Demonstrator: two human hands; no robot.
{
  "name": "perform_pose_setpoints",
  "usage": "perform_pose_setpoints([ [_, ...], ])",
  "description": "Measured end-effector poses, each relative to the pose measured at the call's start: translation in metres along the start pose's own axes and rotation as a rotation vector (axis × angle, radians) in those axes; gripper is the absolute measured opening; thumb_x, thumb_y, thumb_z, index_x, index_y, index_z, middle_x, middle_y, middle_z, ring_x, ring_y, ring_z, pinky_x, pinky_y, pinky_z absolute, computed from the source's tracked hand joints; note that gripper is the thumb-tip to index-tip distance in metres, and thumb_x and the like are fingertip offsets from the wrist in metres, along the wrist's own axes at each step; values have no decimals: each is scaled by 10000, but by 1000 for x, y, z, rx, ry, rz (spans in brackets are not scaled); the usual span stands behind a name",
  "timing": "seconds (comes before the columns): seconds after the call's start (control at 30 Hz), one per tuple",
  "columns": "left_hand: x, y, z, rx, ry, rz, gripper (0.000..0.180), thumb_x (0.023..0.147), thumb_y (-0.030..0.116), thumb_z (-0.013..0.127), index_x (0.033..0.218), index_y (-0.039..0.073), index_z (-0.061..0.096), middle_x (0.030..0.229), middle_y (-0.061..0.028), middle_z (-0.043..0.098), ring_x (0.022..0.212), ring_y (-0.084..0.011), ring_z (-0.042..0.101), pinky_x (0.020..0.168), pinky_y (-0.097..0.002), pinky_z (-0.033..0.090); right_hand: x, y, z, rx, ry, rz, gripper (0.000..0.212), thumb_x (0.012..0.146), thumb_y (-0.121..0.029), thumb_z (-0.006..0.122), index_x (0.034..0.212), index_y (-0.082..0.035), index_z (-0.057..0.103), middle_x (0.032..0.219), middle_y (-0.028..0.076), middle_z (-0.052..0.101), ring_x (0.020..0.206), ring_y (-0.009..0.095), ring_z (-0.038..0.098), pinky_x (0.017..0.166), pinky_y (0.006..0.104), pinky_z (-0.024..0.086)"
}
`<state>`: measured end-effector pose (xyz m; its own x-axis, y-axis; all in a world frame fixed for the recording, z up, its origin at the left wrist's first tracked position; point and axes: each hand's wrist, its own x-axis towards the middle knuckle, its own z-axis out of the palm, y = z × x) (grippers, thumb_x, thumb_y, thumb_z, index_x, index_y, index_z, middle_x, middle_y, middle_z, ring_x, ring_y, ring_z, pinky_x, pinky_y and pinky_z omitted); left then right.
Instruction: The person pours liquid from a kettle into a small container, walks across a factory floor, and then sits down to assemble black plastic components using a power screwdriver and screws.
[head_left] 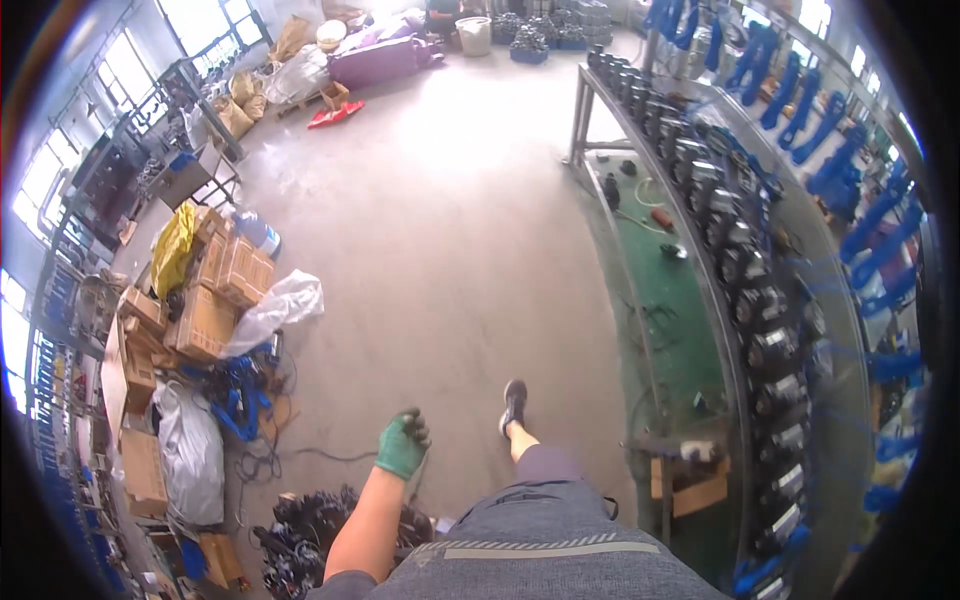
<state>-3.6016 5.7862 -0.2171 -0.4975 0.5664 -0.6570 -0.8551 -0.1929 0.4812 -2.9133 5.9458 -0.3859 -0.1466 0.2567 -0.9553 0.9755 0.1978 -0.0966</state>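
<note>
My left hand (403, 443), in a green glove with greyish fingertips, hangs over the bare floor in front of me. Its fingers are loosely curled and a little apart, and no object shows in them. Below and beside that forearm lies a heap of black parts (305, 540), which the hand does not touch. A thin dark cable (335, 455) runs along the floor toward the hand. My right hand is out of the picture. One of my feet, in a dark shoe (514, 405), is stretched forward on the floor.
On the right runs a long metal rack (662, 165) lined with dark metal parts, with blue straps (800, 120) hanging beyond it. Cardboard boxes (207, 322), a clear plastic sheet (285, 310) and a grey bag (190, 455) stand at the left. Purple-covered goods (375, 62) lie at the back.
</note>
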Motion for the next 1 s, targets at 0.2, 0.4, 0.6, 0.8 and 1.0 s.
perform_pose_setpoints([
  [0.2, 95, 67, -78, 130, 483, -135, 223, 914, 265, 477, 1031, 156, 632, 644, 15, 409, 578, -166, 395, 533, -335, 310, 165, -109, -209, -443, 27, -149, 455, 855, -406, 638, 1189, -101, 682, 1184, 196, 671, 1025, 324, 677, 877, 430, 527],
  [0.4, 200, 157, -80, 76, 643, -268, 161, 916, 254, 427, 909, 173, 566, 572, 30, 247, 465, -151, 216, 448, -331, 165, 69, -464, -611, 844, 652, -395, 399, 930, -246, 587, 1241, 6, 595, 1038, 153, 691, 852, 226, 691, 720, 353, 559],
  [0.6, 498, 269, -30, 205, 550, -264, 174, 899, 272, 471, 735, 214, 481, 567, 34, 299, 472, -153, 281, 454, -322, 194, 76, -673, -795, 567, 782, -605, 393, 939, -321, 555, 1194, -34, 640, 938, 129, 716, 855, 216, 678, 813, 356, 515],
  [0.8, 686, 431, 201, 323, 116, -163, 138, 877, 228, 501, 746, 185, 490, 592, 14, 390, 505, -166, 360, 477, -329, 273, 234, -566, -659, -359, 378, -280, 371, 910, -391, 527, 1070, -105, 701, 990, 141, 719, 891, 324, 689, 807, 468, 531],
  [1.0, 813, 555, 399, 363, -37, -13, 78, 841, 150, 478, 862, 130, 550, 693, -48, 511, 628, -239, 510, 567, -353, 423, 251, -600, -656, 181, 103, 94, 274, 891, -330, 558, 1004, -164, 744, 1055, 145, 712, 982, 291, 682, 852, 464, 535],
])
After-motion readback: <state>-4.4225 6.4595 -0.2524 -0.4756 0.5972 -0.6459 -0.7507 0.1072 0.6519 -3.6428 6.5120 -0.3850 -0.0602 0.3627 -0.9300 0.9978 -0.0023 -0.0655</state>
